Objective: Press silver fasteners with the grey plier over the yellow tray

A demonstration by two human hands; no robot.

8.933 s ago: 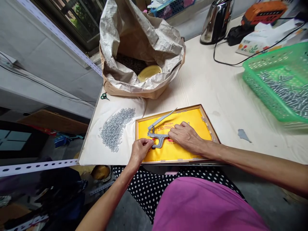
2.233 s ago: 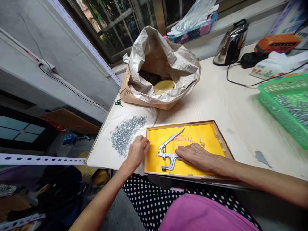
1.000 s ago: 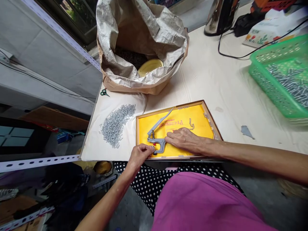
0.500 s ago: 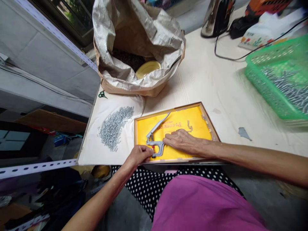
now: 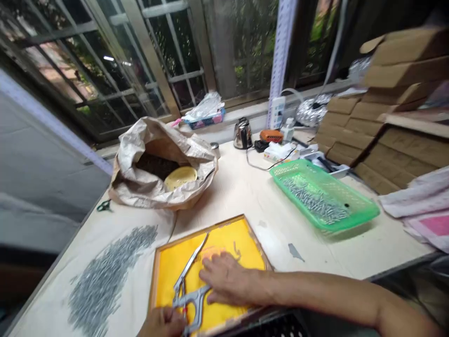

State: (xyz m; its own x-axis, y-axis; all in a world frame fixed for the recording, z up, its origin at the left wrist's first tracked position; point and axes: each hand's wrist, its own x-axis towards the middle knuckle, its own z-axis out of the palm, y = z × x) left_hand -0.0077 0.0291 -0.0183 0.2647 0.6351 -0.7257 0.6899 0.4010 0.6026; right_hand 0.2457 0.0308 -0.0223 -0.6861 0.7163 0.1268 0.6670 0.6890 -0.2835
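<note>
Grey hand-press pliers (image 5: pixel 198 304) with a long lever, a spring and a small red part lie on the yellow sheet of a shallow wood-rimmed tray (image 5: pixel 153 276). At the near left corner of the tray, my left hand (image 5: pixel 163 323) pinches at the pliers' jaw; what its fingertips hold is hidden. My right hand (image 5: pixel 228 278) lies over the yellow sheet with its fingers stretched and apart, close against the near end of the pliers' frame. Small bent metal pieces (image 5: pixel 237 252) sit just beyond that hand.
A pile of small metal pins (image 5: pixel 105 281) spreads on the table to the left. Behind stand an open sack (image 5: pixel 168 201) holding a yellow bowl (image 5: pixel 180 177), and a green basket (image 5: pixel 361 213) of metal parts. A kettle (image 5: pixel 243 135) and stacked cardboard boxes (image 5: pixel 351 121) are farther back.
The view has tilted up and right, bringing in the windows and boxes. My right hand's fingers have spread out from the pliers' frame. My left hand stays at the jaw.
</note>
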